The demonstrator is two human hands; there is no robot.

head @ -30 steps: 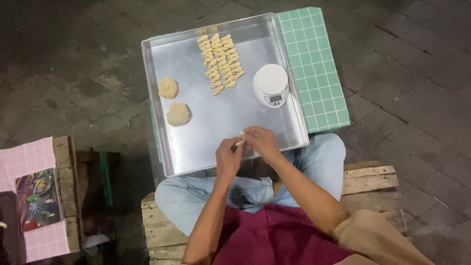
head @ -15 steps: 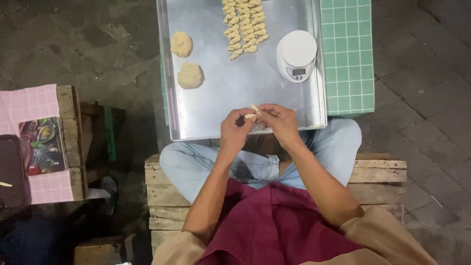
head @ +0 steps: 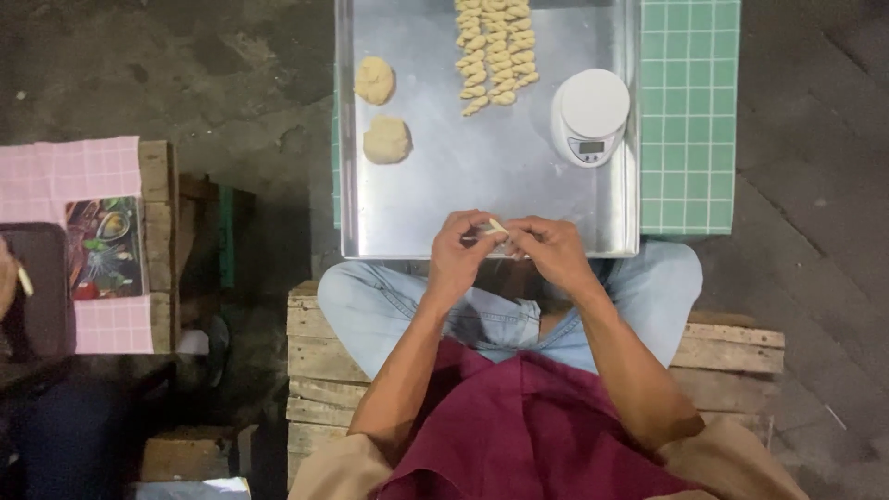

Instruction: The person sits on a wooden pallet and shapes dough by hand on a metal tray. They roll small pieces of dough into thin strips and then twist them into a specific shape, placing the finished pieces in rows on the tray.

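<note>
The view has swung, so the metal tray [head: 435, 213], skewed a second ago, now sits square, its far edge cut off at the top; the left hand [head: 460, 255] and right hand [head: 553, 252] have slid from over the tray's near part to its near rim; the small dough strip [head: 497, 225] pinched between the fingertips is more hidden than half a second ago.

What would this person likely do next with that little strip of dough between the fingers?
Probably finish twisting the dough strip, then set it with the shaped pieces up the metal tray. Both the left hand and right hand pinch it over the tray's near edge.
</note>
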